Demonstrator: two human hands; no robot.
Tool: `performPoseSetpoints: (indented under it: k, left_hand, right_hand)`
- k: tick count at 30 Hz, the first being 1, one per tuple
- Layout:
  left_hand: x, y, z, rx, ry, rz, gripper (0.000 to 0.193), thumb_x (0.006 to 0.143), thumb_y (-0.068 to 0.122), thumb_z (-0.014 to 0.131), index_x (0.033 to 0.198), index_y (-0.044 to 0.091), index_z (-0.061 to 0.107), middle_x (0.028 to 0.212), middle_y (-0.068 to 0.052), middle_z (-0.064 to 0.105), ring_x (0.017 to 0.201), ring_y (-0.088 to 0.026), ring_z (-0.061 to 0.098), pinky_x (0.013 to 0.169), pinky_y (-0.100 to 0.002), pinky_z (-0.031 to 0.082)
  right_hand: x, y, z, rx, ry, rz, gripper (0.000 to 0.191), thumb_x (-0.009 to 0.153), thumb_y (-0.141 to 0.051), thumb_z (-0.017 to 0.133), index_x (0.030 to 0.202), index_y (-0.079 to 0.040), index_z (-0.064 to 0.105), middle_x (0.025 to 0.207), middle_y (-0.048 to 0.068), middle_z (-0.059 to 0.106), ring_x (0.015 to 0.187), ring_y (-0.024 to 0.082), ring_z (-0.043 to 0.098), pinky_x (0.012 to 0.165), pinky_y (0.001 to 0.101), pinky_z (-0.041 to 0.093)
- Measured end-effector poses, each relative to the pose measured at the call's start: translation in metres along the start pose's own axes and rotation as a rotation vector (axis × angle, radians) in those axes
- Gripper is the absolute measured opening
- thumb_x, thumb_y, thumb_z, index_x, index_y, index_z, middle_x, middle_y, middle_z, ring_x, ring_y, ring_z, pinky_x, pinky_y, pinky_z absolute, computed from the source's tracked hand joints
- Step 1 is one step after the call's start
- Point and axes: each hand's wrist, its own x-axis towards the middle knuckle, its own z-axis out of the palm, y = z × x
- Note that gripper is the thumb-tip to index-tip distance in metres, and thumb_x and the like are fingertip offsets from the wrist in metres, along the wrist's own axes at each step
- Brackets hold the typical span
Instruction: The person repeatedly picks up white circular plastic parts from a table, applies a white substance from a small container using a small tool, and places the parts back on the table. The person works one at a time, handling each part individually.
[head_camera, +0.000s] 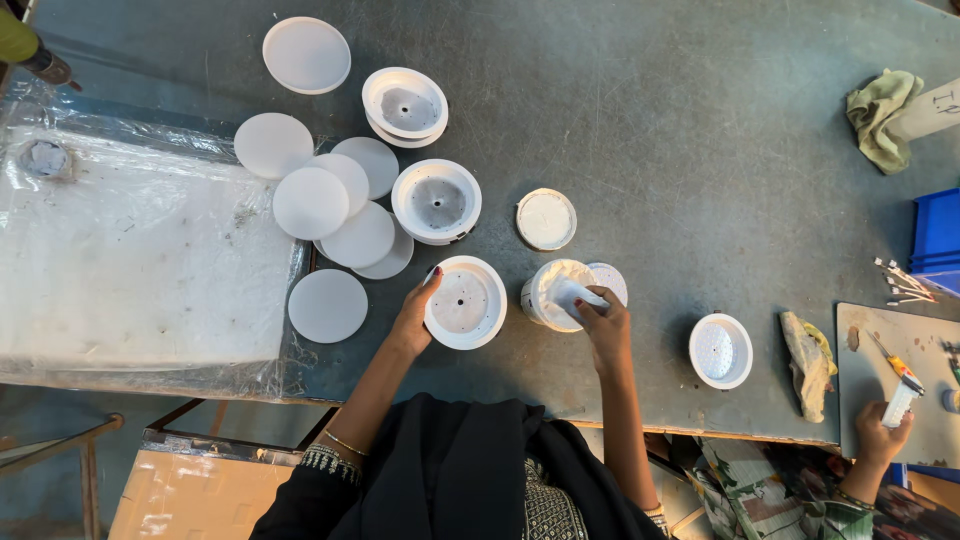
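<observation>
My left hand (415, 315) rests against the left rim of a white round housing (466, 302) lying open side up on the grey-green table. My right hand (603, 320) holds a small white applicator (572, 293) over an open white jar of paste (553, 290). The jar's lid (610, 280) lies just right of it. Two more white housings (436, 200) (405, 103) lie farther back, and a smaller one (720, 350) sits to my right.
Several white round discs (330, 200) lie overlapping at the left beside a plastic-wrapped sheet (140, 260). A closed white lid (546, 219) lies mid-table. Another person's hand (880, 430) holds a white tube at the right, near rags, a board and a blue bin (938, 235).
</observation>
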Motion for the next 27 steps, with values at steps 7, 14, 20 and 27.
performPoseSetpoints:
  k: [7,14,20,27]
  left_hand:
    - [-0.016,0.009,0.024,-0.001,-0.003,-0.004,0.074,0.087,0.053,0.071,0.138,0.003,0.054,0.13,-0.013,0.065,0.124,-0.025,0.063,0.104,-0.044,0.054]
    - [-0.031,0.01,0.052,-0.014,-0.044,-0.011,0.076,0.088,0.059,0.065,0.136,0.001,0.056,0.13,-0.013,0.067,0.12,-0.024,0.066,0.102,-0.043,0.055]
    - [-0.043,0.006,0.074,-0.046,-0.065,0.047,0.074,0.091,0.06,0.061,0.134,0.0,0.057,0.128,-0.013,0.067,0.116,-0.022,0.066,0.1,-0.04,0.054]
    - [-0.059,0.006,0.093,0.019,-0.005,0.261,0.062,0.094,0.054,0.061,0.126,0.001,0.053,0.119,-0.012,0.064,0.112,-0.019,0.066,0.097,-0.038,0.055]
  right_hand:
    - [-0.025,-0.047,0.002,0.166,-0.064,0.039,0.027,0.098,0.003,0.058,0.123,0.011,0.06,0.116,0.021,0.066,0.104,0.025,0.069,0.096,0.0437,0.055]
    - [-0.053,-0.069,0.059,0.231,-0.192,0.012,0.036,0.099,-0.001,0.051,0.134,0.009,0.057,0.124,0.017,0.068,0.113,0.025,0.068,0.103,0.0404,0.054]
    - [-0.082,-0.054,0.125,-0.285,-0.179,-0.368,0.045,0.1,0.002,0.051,0.144,-0.004,0.061,0.133,0.016,0.068,0.115,0.024,0.067,0.105,0.037,0.05]
    - [-0.101,-0.061,0.141,-0.853,-0.115,-0.628,0.046,0.096,-0.001,0.053,0.141,-0.006,0.059,0.147,0.018,0.058,0.138,0.033,0.053,0.108,0.0417,0.045]
